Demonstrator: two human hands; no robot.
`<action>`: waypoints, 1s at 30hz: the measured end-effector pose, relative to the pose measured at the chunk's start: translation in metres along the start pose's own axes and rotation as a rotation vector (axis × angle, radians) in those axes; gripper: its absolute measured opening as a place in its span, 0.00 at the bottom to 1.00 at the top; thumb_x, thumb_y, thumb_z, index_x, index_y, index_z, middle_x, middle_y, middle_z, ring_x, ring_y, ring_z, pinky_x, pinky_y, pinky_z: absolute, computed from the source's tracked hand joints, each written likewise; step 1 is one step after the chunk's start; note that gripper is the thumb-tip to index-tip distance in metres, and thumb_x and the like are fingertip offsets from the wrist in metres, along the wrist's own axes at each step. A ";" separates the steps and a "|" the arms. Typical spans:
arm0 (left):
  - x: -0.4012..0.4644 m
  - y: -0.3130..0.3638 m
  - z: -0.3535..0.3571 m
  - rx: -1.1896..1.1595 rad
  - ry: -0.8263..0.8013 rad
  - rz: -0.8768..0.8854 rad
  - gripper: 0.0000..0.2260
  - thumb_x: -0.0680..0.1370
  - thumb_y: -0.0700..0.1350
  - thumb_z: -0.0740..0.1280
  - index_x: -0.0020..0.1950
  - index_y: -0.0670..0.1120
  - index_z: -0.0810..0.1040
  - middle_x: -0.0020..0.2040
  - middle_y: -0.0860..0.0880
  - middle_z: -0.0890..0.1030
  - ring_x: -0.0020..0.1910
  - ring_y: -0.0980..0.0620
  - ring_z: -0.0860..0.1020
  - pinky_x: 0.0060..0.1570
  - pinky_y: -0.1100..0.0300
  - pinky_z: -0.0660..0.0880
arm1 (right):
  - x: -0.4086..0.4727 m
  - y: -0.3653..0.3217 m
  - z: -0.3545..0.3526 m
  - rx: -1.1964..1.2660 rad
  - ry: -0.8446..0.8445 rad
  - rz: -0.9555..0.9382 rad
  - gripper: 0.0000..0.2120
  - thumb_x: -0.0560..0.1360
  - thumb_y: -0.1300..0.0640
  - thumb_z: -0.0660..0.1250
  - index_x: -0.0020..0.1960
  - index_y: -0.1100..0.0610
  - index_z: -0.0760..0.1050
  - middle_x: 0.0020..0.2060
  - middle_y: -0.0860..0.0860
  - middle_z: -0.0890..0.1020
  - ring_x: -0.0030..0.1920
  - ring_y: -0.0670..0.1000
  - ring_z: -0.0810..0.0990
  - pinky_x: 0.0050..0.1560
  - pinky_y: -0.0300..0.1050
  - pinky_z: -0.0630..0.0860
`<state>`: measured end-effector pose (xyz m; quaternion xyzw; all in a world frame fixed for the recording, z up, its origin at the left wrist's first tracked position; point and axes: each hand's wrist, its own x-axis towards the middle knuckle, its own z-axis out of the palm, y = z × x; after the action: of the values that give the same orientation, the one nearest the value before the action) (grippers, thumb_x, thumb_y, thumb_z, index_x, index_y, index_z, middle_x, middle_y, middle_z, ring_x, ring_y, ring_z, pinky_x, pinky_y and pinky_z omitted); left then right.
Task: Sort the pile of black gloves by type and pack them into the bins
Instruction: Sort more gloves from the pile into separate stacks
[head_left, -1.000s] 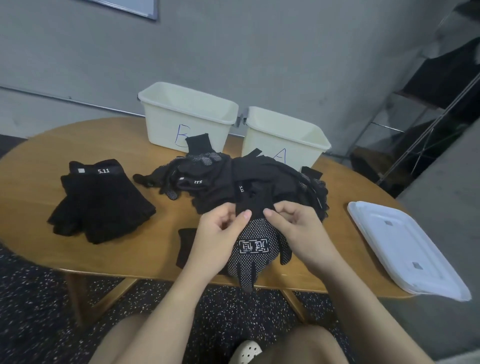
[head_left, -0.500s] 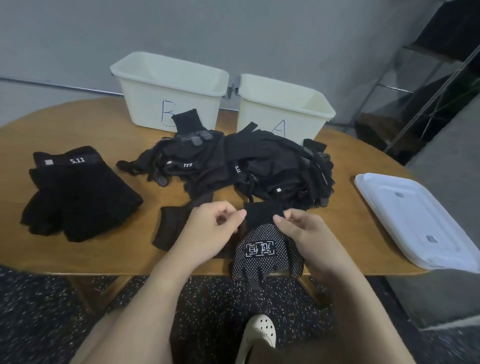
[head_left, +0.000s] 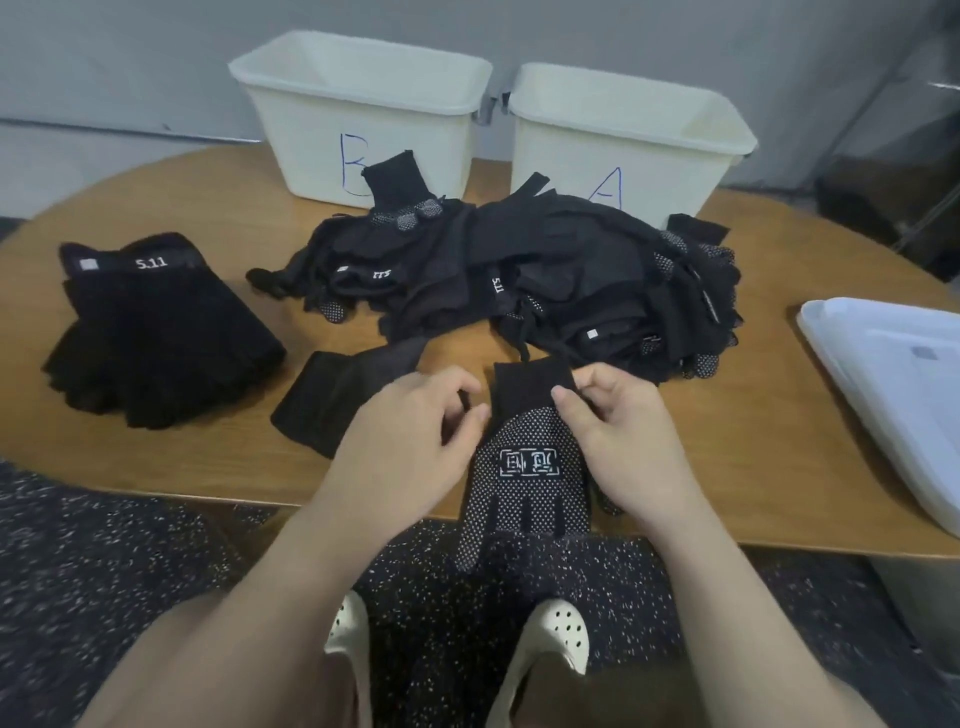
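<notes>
A black glove with white grip dots (head_left: 525, 470) lies palm up at the table's front edge, fingers hanging over it. My right hand (head_left: 621, 439) pinches its plain cuff. My left hand (head_left: 410, 441), blurred, curls at the glove's left side with dark fabric between thumb and fingers. Another flat black glove (head_left: 332, 400) lies partly under my left hand. The mixed pile of black gloves (head_left: 545, 280) sits just behind. A stack of plain "5.11" gloves (head_left: 156, 332) lies at the left. Bin B (head_left: 311, 130) and bin A (head_left: 675, 150) stand at the back, their insides mostly hidden.
A white plastic lid (head_left: 893, 384) lies on the right end of the oval wooden table (head_left: 779, 415). A grey wall rises behind the bins. Below the table edge I see my knees and white clogs on speckled floor.
The view has tilted down and nearer. Both hands drew the dotted glove out of the pile toward the front edge, and my hands have spread slightly apart at its cuff.
</notes>
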<state>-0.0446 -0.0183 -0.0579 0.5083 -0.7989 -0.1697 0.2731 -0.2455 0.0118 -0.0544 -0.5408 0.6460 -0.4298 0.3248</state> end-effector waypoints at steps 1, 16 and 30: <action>0.000 0.003 0.001 0.037 0.028 0.037 0.09 0.80 0.51 0.66 0.57 0.51 0.81 0.43 0.57 0.78 0.43 0.58 0.73 0.47 0.57 0.75 | 0.001 0.000 0.001 -0.042 0.022 -0.026 0.07 0.81 0.57 0.68 0.45 0.56 0.80 0.44 0.46 0.87 0.50 0.45 0.85 0.58 0.53 0.80; -0.007 0.009 0.031 0.349 -0.212 0.237 0.30 0.84 0.61 0.46 0.83 0.49 0.60 0.83 0.51 0.57 0.82 0.56 0.55 0.80 0.59 0.43 | -0.007 0.007 -0.006 -0.533 -0.047 -0.299 0.22 0.83 0.56 0.63 0.76 0.54 0.68 0.73 0.44 0.68 0.74 0.43 0.62 0.76 0.41 0.61; -0.006 -0.011 0.022 0.301 -0.174 0.221 0.29 0.84 0.58 0.40 0.83 0.49 0.58 0.83 0.52 0.56 0.82 0.58 0.49 0.80 0.60 0.41 | -0.021 0.008 0.012 -0.938 -0.390 -0.209 0.33 0.79 0.35 0.29 0.81 0.44 0.31 0.79 0.39 0.31 0.76 0.38 0.25 0.81 0.48 0.33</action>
<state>-0.0485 -0.0173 -0.0832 0.4360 -0.8868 -0.0606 0.1409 -0.2339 0.0302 -0.0677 -0.7600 0.6391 -0.0152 0.1172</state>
